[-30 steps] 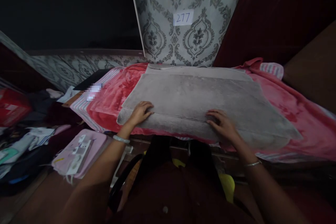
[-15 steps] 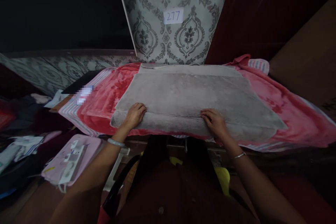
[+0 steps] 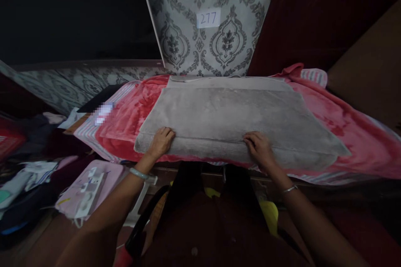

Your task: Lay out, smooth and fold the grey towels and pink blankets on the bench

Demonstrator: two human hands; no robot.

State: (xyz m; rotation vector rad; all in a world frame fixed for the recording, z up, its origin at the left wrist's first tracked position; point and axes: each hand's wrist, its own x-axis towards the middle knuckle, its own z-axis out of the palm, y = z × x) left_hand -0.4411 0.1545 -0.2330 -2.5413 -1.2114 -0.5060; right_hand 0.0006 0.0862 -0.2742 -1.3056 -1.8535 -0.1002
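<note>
A grey plush cloth (image 3: 219, 110) lies spread over a red blanket (image 3: 120, 133). Its near side is turned over into a long strip with an edge running across between my hands. My left hand (image 3: 162, 140) is at the left part of that edge, fingers curled down on the fabric. Farther right, my right hand (image 3: 259, 148) pinches the same edge between thumb and fingers. Each wrist wears a bangle. The fingertips are partly sunk in or hidden by the cloth.
Behind the surface is a patterned wall with a paper marked 277 (image 3: 208, 18), beside a dark screen (image 3: 75, 16). At lower left, a power strip (image 3: 90, 196) lies on a pink padded seat (image 3: 70, 198). Clothes (image 3: 28, 183) are heaped farther left.
The view has shifted slightly. Both hands stay at the folded edge of the grey cloth, with almost no movement along it.
</note>
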